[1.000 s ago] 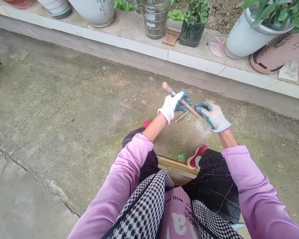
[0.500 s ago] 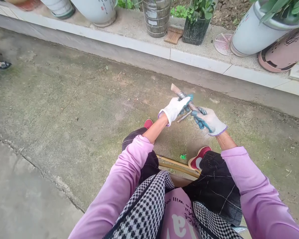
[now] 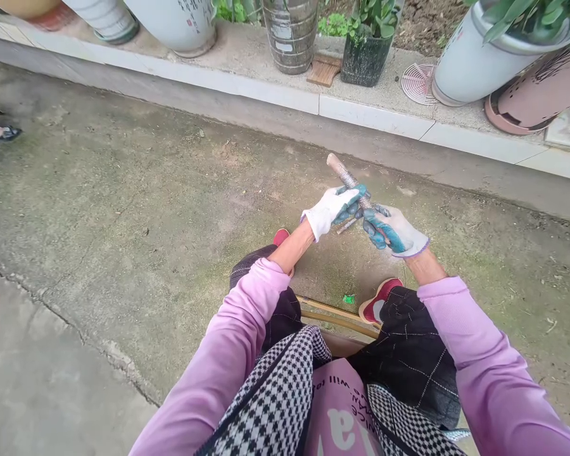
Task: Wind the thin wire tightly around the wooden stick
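A thick, pale wooden stick (image 3: 341,169) with wire-like silvery winding round its middle slants between my hands, above the concrete. My left hand (image 3: 335,208), in a white glove with blue-green coated fingers, is closed round the wound part. Lower down, my right hand (image 3: 394,230), gloved the same way, grips the near end, which its fingers mostly hide. A thin rod (image 3: 346,225) sticks out below the stick between the two gloves; whether it is joined to the stick or held separately I cannot tell.
A low tiled ledge (image 3: 261,95) runs across the front, bearing several plant pots such as a white pot (image 3: 479,57) and a black planter (image 3: 367,60). A green scrap (image 3: 348,299) lies by my red shoe (image 3: 382,299). Another person's shoe (image 3: 0,132) shows at far left.
My left fingers have shifted slightly down the stick, towards my right hand. More of the wound part shows beyond my left glove. Both hands stay closed on it.
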A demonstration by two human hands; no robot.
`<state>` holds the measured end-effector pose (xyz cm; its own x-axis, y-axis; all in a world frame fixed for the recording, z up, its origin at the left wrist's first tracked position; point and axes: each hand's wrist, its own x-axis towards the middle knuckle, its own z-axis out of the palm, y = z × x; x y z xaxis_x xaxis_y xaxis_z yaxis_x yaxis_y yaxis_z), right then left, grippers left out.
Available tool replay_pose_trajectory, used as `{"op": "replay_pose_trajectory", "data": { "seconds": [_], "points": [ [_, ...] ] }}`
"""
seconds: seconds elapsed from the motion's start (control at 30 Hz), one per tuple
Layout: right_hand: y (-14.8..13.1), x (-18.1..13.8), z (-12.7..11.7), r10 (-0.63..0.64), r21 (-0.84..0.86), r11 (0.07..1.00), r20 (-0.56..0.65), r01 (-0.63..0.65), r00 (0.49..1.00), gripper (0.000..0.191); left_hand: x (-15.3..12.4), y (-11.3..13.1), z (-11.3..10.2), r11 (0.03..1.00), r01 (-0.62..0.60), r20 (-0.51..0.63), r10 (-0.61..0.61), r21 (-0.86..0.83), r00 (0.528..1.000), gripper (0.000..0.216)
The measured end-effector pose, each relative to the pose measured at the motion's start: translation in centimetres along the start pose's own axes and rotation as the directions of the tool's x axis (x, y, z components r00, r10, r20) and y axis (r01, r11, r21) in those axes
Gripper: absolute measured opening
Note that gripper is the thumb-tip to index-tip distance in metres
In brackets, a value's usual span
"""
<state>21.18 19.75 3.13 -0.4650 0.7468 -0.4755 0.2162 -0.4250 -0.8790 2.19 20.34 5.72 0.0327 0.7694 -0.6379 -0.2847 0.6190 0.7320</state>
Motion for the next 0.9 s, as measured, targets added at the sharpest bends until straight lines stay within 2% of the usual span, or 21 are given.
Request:
{"op": "replay_pose_trajectory", "data": {
  "seconds": [0.07, 0.13, 0.2, 0.27, 0.33, 0.37, 0.4, 0.47, 0.53, 0.57, 0.63, 0.73, 0.77, 0.83, 0.9],
  "points": [
    [0.2, 0.5, -0.2, -0.062, -0.192, 0.981, -0.168, 0.029, 0.984, 0.052, 0.6, -0.3, -0.3, 1.0, -0.009, -0.014, 0.009, 0.017, 1.0, 0.031],
    [0.3, 0.7, -0.3, -0.115, -0.303, 0.953, -0.26, 0.032, 0.959, 0.048, 0.9, -0.5, -0.5, 1.0, -0.021, -0.016, 0.021, 0.01, 1.0, 0.031],
    [0.1, 0.4, -0.5, -0.077, -0.229, 0.973, -0.196, 0.031, 0.977, 0.053, 0.8, -0.5, -0.8, 0.999, -0.034, 0.019, 0.034, 0.008, 0.999, 0.027],
    [-0.2, -0.2, -0.6, -0.014, -0.059, 0.998, -0.026, 0.013, 1.0, 0.064, 0.4, -0.4, -1.1, 0.998, -0.051, 0.088, 0.049, 0.02, 0.995, 0.022],
    [-0.4, -0.7, -0.8, 0.006, 0.062, 0.998, 0.106, -0.012, 0.994, 0.074, 0.0, -0.4, -1.2, 0.997, -0.066, 0.161, 0.06, 0.032, 0.985, 0.021],
    [-0.5, -0.8, -0.9, 0.003, 0.078, 0.997, 0.119, -0.012, 0.993, 0.075, -0.1, -0.3, -1.2, 0.997, -0.069, 0.183, 0.062, 0.031, 0.981, 0.021],
    [-0.5, -0.8, -0.9, -0.004, 0.057, 0.998, 0.093, -0.002, 0.996, 0.073, -0.1, -0.3, -1.2, 0.998, -0.065, 0.184, 0.06, 0.025, 0.981, 0.022],
    [-0.4, -0.5, -1.0, -0.046, -0.089, 0.995, -0.047, 0.042, 0.998, 0.062, 0.1, -0.4, -1.0, 0.999, -0.042, 0.127, 0.042, -0.001, 0.991, 0.025],
    [-0.3, -0.1, -0.9, -0.112, -0.275, 0.96, -0.19, 0.056, 0.975, 0.049, 0.5, -0.5, -0.9, 0.999, -0.016, 0.051, 0.018, -0.032, 0.999, 0.028],
    [-0.2, 0.0, -0.9, -0.129, -0.318, 0.947, -0.224, 0.053, 0.966, 0.045, 0.6, -0.5, -1.0, 0.999, -0.01, 0.033, 0.011, -0.04, 0.999, 0.029],
    [-0.2, -0.1, -0.9, -0.096, -0.257, 0.965, -0.174, 0.049, 0.98, 0.049, 0.7, -0.5, -1.1, 0.999, -0.02, 0.052, 0.022, -0.035, 0.998, 0.027],
    [-0.3, -0.6, -1.0, -0.011, -0.028, 1.0, 0.064, 0.013, 0.998, 0.066, 0.6, -0.5, -1.5, 0.999, -0.051, 0.154, 0.049, 0.005, 0.987, 0.023],
    [-0.4, -0.6, -1.0, 0.001, 0.003, 1.0, 0.101, -0.001, 0.995, 0.067, 0.5, -0.4, -1.5, 0.998, -0.057, 0.175, 0.053, 0.017, 0.983, 0.021],
    [-0.5, -0.5, -1.0, -0.008, -0.06, 0.998, 0.027, 0.01, 1.0, 0.06, 0.5, -0.3, -1.4, 0.998, -0.062, 0.162, 0.057, 0.028, 0.985, 0.019],
    [-0.5, -0.1, -0.9, -0.07, -0.233, 0.972, -0.148, 0.033, 0.986, 0.045, 0.5, -0.2, -1.1, 0.998, -0.058, 0.079, 0.055, 0.028, 0.995, 0.016]
  ]
}}
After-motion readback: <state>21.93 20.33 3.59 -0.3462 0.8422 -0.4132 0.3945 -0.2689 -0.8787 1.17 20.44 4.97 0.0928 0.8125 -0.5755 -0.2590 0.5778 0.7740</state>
